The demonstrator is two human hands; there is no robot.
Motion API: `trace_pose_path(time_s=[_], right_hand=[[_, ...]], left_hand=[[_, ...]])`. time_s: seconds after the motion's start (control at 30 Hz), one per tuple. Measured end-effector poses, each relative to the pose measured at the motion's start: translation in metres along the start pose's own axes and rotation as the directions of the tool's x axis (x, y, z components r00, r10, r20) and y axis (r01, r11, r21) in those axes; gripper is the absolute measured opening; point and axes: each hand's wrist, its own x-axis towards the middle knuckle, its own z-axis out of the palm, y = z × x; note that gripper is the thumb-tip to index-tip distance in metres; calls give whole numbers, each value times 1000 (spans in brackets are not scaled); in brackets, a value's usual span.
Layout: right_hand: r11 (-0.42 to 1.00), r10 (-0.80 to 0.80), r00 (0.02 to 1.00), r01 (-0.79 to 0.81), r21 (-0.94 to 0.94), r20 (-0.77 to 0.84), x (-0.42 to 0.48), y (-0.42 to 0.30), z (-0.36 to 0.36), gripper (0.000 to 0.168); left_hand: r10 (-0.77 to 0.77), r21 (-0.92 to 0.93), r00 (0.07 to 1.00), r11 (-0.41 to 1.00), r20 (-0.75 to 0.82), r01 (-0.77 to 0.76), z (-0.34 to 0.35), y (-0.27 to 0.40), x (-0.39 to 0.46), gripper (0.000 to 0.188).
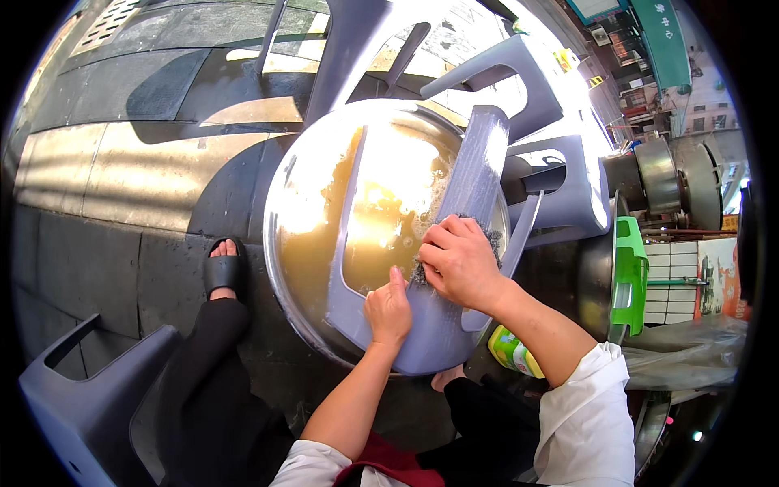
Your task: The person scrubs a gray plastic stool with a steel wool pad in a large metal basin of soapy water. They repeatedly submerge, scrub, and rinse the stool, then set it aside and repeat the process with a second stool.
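Observation:
A grey-blue plastic stool [426,341] lies across a large round metal basin [277,255] that holds murky yellowish liquid with some foam. My left hand [389,310] grips the stool's near part, its thumb pointing up along the frame. In my right hand [456,262] is a dark metal scouring pad [420,272], pressed against the broad leg panel of the stool. That panel looks wet, with whitish streaks. The fingers partly hide the pad.
More grey plastic stools stand beyond the basin [529,79], at its right [560,189] and at lower left [91,389]. A yellow-green plastic container [514,353] lies near my right forearm. Further right are a green plastic stool [630,277] and large metal pots [657,176].

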Motion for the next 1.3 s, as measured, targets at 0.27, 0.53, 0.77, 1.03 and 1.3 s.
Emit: trace_pose_path(time_s=[0.27,0.53,0.77,1.03,1.3], right_hand=[[847,422,860,-487,-212,-287,84,165,-4,12],[988,83,983,-59,145,-165,-9,-68,36,13],[912,387,827,-409,36,-408,-10,-63,52,14],[735,647,574,-645,210,-502,-138,-177,91,23],[646,726,444,-702,300,-524,-130,-153,91,15]], left_hand=[[105,141,982,982,157,-127,10,-3,-5,54],[60,180,996,981,59,-69,-17,-48,31,58],[-44,-19,985,999,165,48,-12,-47,34,63],[-87,-227,971,964,224,138,-10,-44,24,60],[-100,-329,961,926,257,184,-21,-22,13,59]])
